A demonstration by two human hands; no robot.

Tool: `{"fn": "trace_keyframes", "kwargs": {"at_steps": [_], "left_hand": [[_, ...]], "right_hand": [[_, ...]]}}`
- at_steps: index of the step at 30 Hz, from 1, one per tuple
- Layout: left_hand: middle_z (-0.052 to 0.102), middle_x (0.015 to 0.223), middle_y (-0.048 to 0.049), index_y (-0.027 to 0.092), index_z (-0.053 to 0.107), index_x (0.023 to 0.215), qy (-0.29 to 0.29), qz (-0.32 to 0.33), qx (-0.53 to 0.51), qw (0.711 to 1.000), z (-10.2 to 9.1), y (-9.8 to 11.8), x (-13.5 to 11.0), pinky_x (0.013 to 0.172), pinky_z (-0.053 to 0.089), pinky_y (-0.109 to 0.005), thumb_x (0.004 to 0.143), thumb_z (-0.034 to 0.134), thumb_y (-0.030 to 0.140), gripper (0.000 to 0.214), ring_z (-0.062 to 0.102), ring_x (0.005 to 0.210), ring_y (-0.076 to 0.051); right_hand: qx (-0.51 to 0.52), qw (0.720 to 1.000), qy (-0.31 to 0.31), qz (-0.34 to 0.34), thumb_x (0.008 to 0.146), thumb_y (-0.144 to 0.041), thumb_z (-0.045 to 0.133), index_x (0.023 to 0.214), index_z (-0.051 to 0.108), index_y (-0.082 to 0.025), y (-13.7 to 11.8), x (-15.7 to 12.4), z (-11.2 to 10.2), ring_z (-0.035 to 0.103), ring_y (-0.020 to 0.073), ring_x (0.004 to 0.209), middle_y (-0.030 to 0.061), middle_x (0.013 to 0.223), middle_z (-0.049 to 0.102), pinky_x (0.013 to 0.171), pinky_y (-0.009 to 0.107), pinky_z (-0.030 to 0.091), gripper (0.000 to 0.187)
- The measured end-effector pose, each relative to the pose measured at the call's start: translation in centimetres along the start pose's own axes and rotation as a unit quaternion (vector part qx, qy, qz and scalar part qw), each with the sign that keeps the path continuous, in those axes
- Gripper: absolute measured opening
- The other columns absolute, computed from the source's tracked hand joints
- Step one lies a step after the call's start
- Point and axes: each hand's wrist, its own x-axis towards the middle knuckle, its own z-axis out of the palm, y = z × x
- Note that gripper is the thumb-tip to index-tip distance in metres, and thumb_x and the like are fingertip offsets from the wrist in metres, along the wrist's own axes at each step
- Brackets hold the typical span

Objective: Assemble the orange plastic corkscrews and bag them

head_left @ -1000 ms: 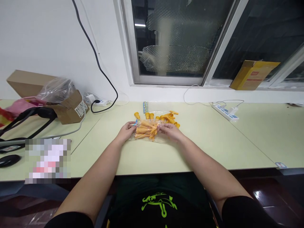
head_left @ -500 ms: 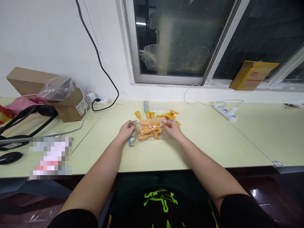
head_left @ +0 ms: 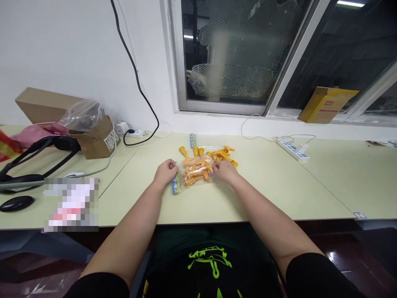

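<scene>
A clear plastic bag of orange-yellow plastic pieces lies on the pale green desk, between my hands. My left hand pinches the bag's left end, where a colourful printed strip runs along the edge. My right hand grips the bag's right edge with its fingertips. Behind the bag, loose yellow pieces lie on a second flat clear bag. A small printed strip lies at that bag's far end.
A cardboard box with a plastic bag and a black handled item stands at the left. A mouse lies nearby. A power strip sits at the right, a black cable runs down the wall, and the desk's front edge is close to me.
The bag has turned, and its printed strip now stands nearly upright beside my left hand. My right hand has shifted slightly toward the bag's near side.
</scene>
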Motion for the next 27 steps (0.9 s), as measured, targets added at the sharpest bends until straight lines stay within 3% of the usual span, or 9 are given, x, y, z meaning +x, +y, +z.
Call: {"fn": "trace_keyframes", "kwargs": {"at_steps": [3,7,10,14,17,20,22,25,27], "left_hand": [[0.057,0.063,0.0041,0.023,0.058,0.077,-0.009,-0.002,0.008,1.0,0.1,0.0,0.1,0.06,0.037,-0.028,0.068,0.059,0.022,0.01,0.052,0.061,-0.015],[0.058,0.065,0.0036,0.023,0.058,0.078,-0.014,0.012,-0.006,1.0,0.1,-0.3,0.1,0.06,0.038,-0.028,0.066,0.06,0.023,0.012,0.053,0.061,-0.016],[0.058,0.065,0.0031,0.023,0.059,0.078,-0.01,0.015,-0.015,1.0,0.2,-0.5,0.2,0.06,0.039,-0.029,0.066,0.06,0.025,0.012,0.053,0.061,-0.016],[0.058,0.064,0.0025,0.023,0.059,0.078,0.011,-0.008,-0.018,1.0,0.1,-0.6,0.3,0.059,0.038,-0.028,0.068,0.06,0.028,0.011,0.053,0.062,-0.017],[0.059,0.065,0.0022,0.023,0.059,0.078,0.01,-0.011,-0.015,1.0,0.0,-0.3,0.2,0.059,0.038,-0.028,0.067,0.061,0.028,0.012,0.054,0.063,-0.017],[0.057,0.066,0.0018,0.023,0.058,0.077,0.019,-0.019,-0.024,0.999,-0.3,0.0,-0.1,0.06,0.039,-0.029,0.067,0.06,0.027,0.011,0.053,0.064,-0.017],[0.056,0.067,0.0016,0.023,0.058,0.078,0.017,-0.03,-0.031,0.999,-0.4,0.2,-0.2,0.06,0.039,-0.029,0.066,0.06,0.026,0.012,0.052,0.063,-0.017],[0.056,0.068,0.0015,0.024,0.058,0.08,0.009,-0.041,-0.032,0.999,-0.6,0.4,-0.4,0.059,0.038,-0.029,0.066,0.06,0.026,0.014,0.052,0.064,-0.017],[0.057,0.068,0.0013,0.024,0.059,0.08,0.005,-0.042,-0.023,0.999,-0.7,0.5,-0.5,0.059,0.038,-0.029,0.066,0.06,0.026,0.014,0.053,0.064,-0.018]], "right_hand": [[-0.005,1.0,-0.03,0.004,0.101,-0.043,0.046,0.105,0.076,-0.026,0.2,0.1,0.4,0.065,0.0289,0.108,0.0099,0.114,0.072,0.088,0.039,0.05,0.035],[0.049,0.999,-0.005,-0.007,0.096,-0.039,0.055,0.085,0.075,-0.025,0.6,0.5,1.2,0.066,0.0293,0.093,0.0097,0.092,0.073,0.079,0.039,0.049,0.027],[0.114,0.992,0.029,-0.036,0.095,-0.037,0.054,0.071,0.068,-0.022,0.9,0.7,1.6,0.064,0.0253,0.078,0.0066,0.073,0.067,0.072,0.035,0.047,0.031],[0.245,0.96,0.057,-0.122,0.097,-0.044,0.047,0.079,0.067,-0.021,0.4,0.2,0.6,0.063,0.0205,0.076,0.0028,0.076,0.066,0.072,0.031,0.047,0.036],[0.422,0.884,0.031,-0.196,0.094,-0.051,0.054,0.083,0.066,-0.021,-0.3,-0.6,-1.8,0.066,0.0207,0.085,0.003,0.085,0.069,0.079,0.032,0.052,0.034],[0.529,0.824,0.034,-0.202,0.088,-0.052,0.063,0.079,0.064,-0.021,-0.5,-1.3,-5.5,0.068,0.0218,0.091,0.0037,0.088,0.07,0.08,0.033,0.054,0.032],[0.544,0.816,0.064,-0.185,0.085,-0.051,0.067,0.077,0.062,-0.02,0.0,-1.7,-8.4,0.069,0.0216,0.09,0.0049,0.091,0.072,0.075,0.031,0.055,0.032],[0.478,0.85,0.092,-0.199,0.082,-0.045,0.072,0.073,0.065,-0.018,1.5,-2.2,-12.8,0.069,0.0204,0.082,0.0046,0.077,0.069,0.07,0.03,0.054,0.029],[0.472,0.843,0.176,-0.188,0.084,-0.039,0.072,0.072,0.063,-0.017,2.9,-2.6,-15.5,0.068,0.018,0.078,0.0039,0.076,0.067,0.069,0.029,0.054,0.026]]}}
